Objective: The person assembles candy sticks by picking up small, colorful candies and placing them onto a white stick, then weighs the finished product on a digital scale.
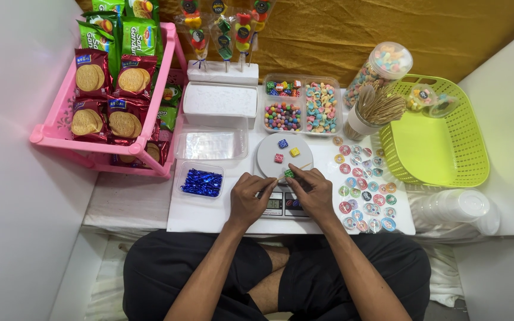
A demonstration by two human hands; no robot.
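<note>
Both hands pinching at the scale.
Our left hand (250, 199) steadies the skewer (295, 170); our right hand (312, 189) grips a green candy (289, 173) on it, above the scale (283, 156), likely for support.

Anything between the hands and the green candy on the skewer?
Nothing visible. The left hand and right hand both hold the skewer, and the green candy sits at the right hand's fingertips, above the scale.

Scale (283, 205) lies near, centre; candy trays (301, 106) behind it; rack (111, 95) far left; basket (435, 134) right; stickers (367, 187), apparently, between.
</note>
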